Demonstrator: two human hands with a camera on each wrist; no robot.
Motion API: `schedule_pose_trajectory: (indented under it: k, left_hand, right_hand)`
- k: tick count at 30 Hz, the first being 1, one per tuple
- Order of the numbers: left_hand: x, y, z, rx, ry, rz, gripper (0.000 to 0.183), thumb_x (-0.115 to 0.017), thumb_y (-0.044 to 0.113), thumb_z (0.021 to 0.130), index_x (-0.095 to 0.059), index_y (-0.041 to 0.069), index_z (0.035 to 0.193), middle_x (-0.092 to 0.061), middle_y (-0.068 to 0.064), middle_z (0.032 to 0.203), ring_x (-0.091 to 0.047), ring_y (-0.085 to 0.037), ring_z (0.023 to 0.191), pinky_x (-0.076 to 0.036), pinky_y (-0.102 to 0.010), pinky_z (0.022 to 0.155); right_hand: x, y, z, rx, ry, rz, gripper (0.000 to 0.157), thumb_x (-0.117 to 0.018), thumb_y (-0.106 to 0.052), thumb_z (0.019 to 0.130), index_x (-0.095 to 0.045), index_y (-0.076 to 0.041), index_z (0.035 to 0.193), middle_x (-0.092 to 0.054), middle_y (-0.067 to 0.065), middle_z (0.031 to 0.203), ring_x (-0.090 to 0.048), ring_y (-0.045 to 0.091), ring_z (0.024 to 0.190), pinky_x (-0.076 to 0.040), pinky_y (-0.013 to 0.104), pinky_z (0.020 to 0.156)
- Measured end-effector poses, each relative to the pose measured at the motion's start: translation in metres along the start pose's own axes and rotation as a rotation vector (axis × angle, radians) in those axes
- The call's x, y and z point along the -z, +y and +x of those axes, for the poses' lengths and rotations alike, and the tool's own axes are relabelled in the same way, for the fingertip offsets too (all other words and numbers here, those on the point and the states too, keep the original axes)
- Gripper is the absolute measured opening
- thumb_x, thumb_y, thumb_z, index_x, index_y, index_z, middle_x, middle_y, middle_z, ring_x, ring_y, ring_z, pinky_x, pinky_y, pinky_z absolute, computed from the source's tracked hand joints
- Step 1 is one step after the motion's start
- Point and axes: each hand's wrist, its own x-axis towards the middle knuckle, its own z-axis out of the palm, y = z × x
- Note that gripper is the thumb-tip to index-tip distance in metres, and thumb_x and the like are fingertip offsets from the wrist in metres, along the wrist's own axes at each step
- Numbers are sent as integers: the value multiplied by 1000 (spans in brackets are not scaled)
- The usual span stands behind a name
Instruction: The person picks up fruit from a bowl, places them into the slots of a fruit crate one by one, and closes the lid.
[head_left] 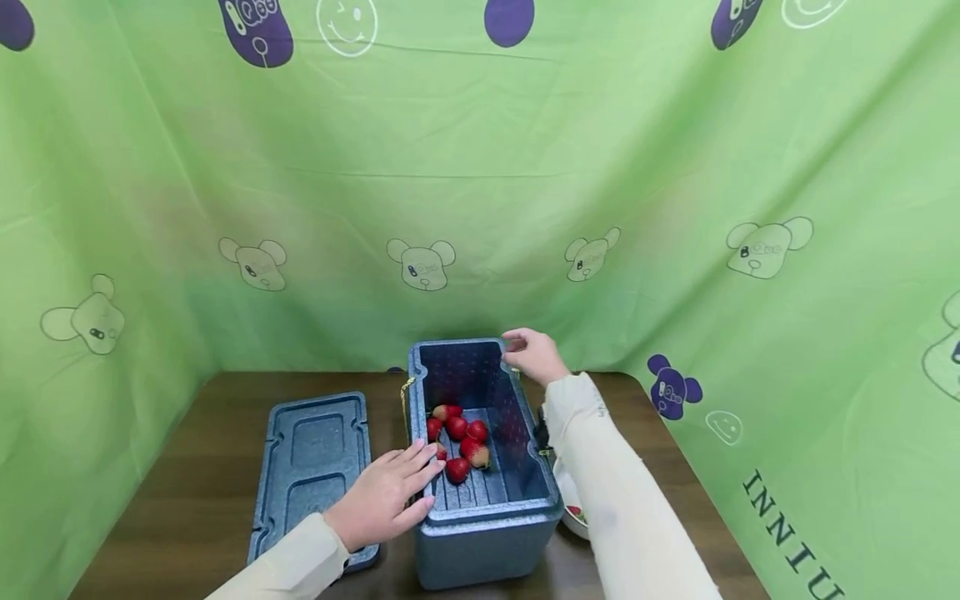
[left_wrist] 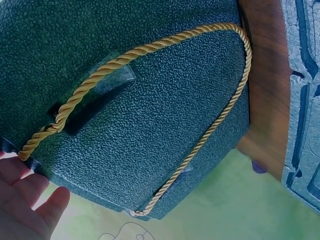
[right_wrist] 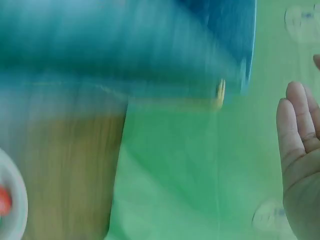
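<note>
A blue-grey foam box (head_left: 487, 546) stands with its top uncovered, and several red fruits (head_left: 456, 428), which look like strawberries, lie on its ribbed floor. My left hand (head_left: 386, 493) rests on the near part of the box's left rim, fingers extended. In the left wrist view, a twisted gold rope (left_wrist: 220, 117) loops along the box's outer side beside that hand. Close to the far right rim is my right hand (head_left: 537, 357), its fingers loosely bent. The right wrist view is blurred but shows the right hand (right_wrist: 305, 145) with nothing in it, apart from the box.
The matching box lid (head_left: 318, 442) lies left of the box on the brown wooden table (head_left: 176, 500). To the right, partly behind my right sleeve, is a white bowl (head_left: 576, 525) with something red and green inside. A green printed cloth (head_left: 480, 200) hangs behind the table.
</note>
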Motion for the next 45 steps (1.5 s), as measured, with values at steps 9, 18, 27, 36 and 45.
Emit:
schedule_pose_trajectory:
  k: [9,18,27,36,45]
  left_hand:
    - [0,5,1,23,-43,-27,45,-56,26,94,-57,1,132,-50,-15,140,-44,-32,131,-40,-46,101]
    - [1,3,0,9,-3,16,44,-59,25,92,-60,2,130,-53,-14,137,-46,-31,129,-42,-45,99]
    - [-2,1,0,8,2,3,45,-55,28,95,-58,2,131,-51,-14,139,-45,-31,130,-41,-45,100]
    - [0,1,2,12,-23,-2,46,-52,31,96,-57,2,132,-50,-13,140,-44,-30,131,-40,-45,102]
    - [1,0,3,43,-55,-14,47,-49,32,97,-56,3,134,-48,-12,142,-42,-29,133,-39,-45,103]
  right_hand:
    - [64,57,-35,-50,-9,-130,45,-66,-10,83,-56,11,122,-64,28,107,-60,40,98,-48,48,86]
    - [101,87,-62,-91,-29,-165,45,-68,-13,82,-58,13,117,-67,25,96,-65,29,83,-51,35,71]
    - [105,109,-82,-158,-90,-75,44,-65,-11,85,-54,17,117,-67,13,85,-60,13,68,-52,29,63]
    - [92,132,-96,-191,-120,-84,47,-66,-15,83,-55,16,117,-68,15,89,-62,17,73,-52,29,66]
    - [81,153,-114,-182,-142,-69,46,-67,-11,81,-56,17,114,-67,23,96,-65,28,81,-53,33,66]
